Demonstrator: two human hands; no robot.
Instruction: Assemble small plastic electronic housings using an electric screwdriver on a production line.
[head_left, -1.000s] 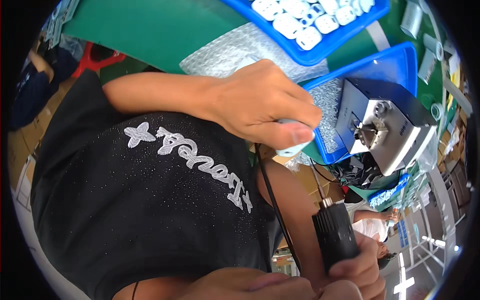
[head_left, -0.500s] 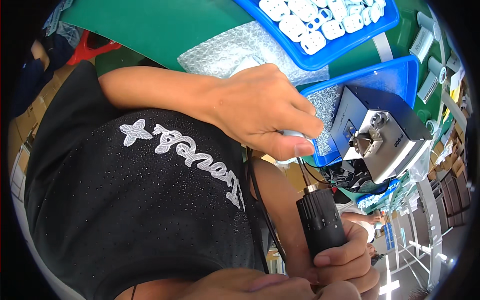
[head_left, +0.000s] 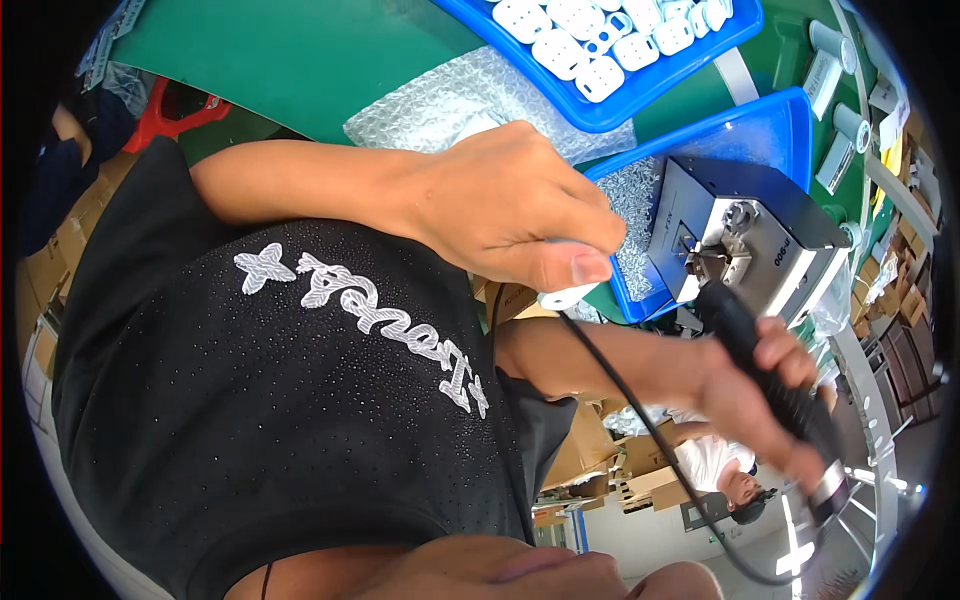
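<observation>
My left hand is closed around a small white plastic part, mostly hidden under the fingers and thumb. My right hand, blurred by motion, grips a black electric screwdriver. Its front end is at the pick-up opening of a grey metal screw feeder; whether the bit touches there cannot be made out. Beyond my left hand is a blue bin with many small silvery screws in it, partly hidden by the feeder.
A blue tray of white plastic housings stands at the far side, with bubble wrap beside it on the green table. The screwdriver's black cable hangs below my right forearm. Grey cylindrical parts line the right; another person is in the background.
My right hand has carried the screwdriver away from beneath the white part, rightward and up to the screw feeder. My left hand still holds the part, nearly in place.
</observation>
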